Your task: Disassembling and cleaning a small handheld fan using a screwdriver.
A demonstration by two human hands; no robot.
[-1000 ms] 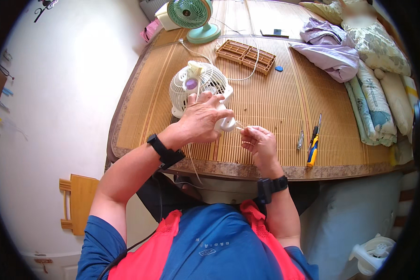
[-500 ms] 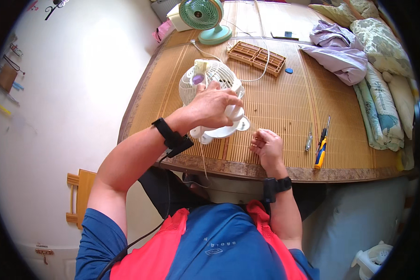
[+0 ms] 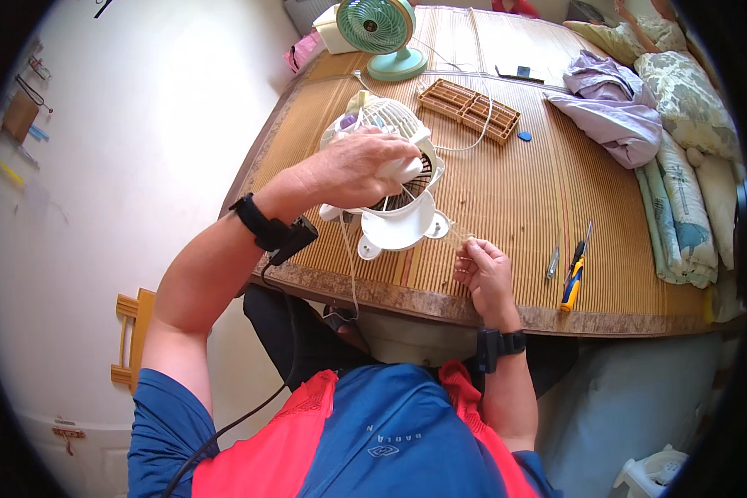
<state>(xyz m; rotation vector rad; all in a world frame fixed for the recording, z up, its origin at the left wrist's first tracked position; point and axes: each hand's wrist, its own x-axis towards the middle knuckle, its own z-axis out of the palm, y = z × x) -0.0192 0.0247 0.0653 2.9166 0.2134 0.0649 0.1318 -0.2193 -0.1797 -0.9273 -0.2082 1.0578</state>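
White fan (image 3: 400, 229) lies under the left hand (image 3: 358, 168), curled on it; the right hand (image 3: 485, 271) pinches a translucent piece (image 3: 458, 236).

left hand (image 3: 361, 168): grasping white fan (image 3: 398, 228) | right hand (image 3: 487, 274): pinching thin clear strip (image 3: 459, 237) near fan's base | right: yellow-blue screwdriver (image 3: 573, 287) on slatted mat (image 3: 506, 195) | beyond: green fan (image 3: 375, 26), brown lattice tray (image 3: 469, 110)

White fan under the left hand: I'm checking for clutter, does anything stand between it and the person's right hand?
Only a thin see-through piece at the right hand shows between it and the white fan; nothing else visible is in between.
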